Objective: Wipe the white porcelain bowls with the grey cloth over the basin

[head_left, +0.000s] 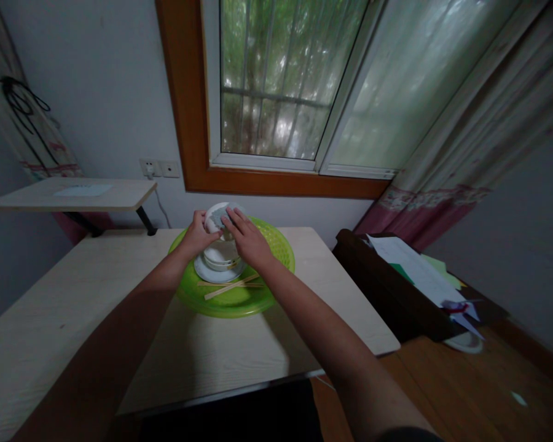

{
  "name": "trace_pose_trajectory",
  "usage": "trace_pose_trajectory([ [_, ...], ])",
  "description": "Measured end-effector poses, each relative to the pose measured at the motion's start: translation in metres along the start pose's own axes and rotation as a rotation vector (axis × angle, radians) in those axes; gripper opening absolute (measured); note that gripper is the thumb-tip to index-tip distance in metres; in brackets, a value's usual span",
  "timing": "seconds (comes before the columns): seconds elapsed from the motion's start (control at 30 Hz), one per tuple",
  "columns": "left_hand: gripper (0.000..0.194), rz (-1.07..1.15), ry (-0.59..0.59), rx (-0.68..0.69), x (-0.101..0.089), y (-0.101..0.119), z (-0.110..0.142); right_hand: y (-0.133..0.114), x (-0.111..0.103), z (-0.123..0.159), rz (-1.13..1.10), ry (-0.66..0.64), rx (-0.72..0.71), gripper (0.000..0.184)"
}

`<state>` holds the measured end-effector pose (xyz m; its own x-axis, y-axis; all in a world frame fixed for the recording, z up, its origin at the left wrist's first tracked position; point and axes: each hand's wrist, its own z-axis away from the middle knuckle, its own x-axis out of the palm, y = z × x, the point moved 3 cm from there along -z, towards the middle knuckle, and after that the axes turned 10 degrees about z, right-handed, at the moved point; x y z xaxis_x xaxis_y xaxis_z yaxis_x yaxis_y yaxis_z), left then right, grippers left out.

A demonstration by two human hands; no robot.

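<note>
A white bowl (pixel 211 216) is tipped up on its side above a stack of dishes, with my left hand (pixel 197 236) gripping its left edge. My right hand (pixel 251 240) presses a grey-blue cloth (pixel 220 215) against the bowl, its fingers stretched over it. Below both hands, white bowls (pixel 221 253) are stacked on a white plate (pixel 217 274). The dishes stand in a round green plastic tray (pixel 230 309) with a perforated rim. Several light wooden chopsticks (pixel 230 286) lie crossed in front of the plate.
The tray rests on a pale wooden table (pixel 105 288). A small raised shelf (pixel 74 193) with a paper on it stands at the left. To the right, a dark brown piece of furniture (pixel 373 282) holds papers (pixel 415 270). The window (pixel 276 80) is behind the table.
</note>
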<state>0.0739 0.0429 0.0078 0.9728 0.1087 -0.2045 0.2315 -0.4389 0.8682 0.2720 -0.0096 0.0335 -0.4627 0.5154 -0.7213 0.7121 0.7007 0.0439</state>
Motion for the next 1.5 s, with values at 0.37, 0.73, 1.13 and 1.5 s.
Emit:
trace_pose_trajectory([
  [0.37, 0.075, 0.002, -0.03, 0.002, 0.002, 0.004, -0.01, 0.019, -0.008, -0.006, -0.076, 0.035, 0.215, 0.064],
  [0.73, 0.071, 0.117, -0.102, -0.142, -0.009, 0.013, -0.017, 0.047, -0.024, -0.042, -0.066, -0.027, 0.323, 0.037],
  [1.13, 0.057, 0.388, -0.049, -0.291, -0.011, -0.002, -0.003, 0.004, 0.016, -0.026, -0.063, -0.043, 0.048, 0.052],
  [1.5, 0.06, 0.266, -0.098, -0.163, -0.013, -0.007, -0.001, 0.012, 0.021, -0.016, -0.11, -0.075, 0.03, 0.059],
])
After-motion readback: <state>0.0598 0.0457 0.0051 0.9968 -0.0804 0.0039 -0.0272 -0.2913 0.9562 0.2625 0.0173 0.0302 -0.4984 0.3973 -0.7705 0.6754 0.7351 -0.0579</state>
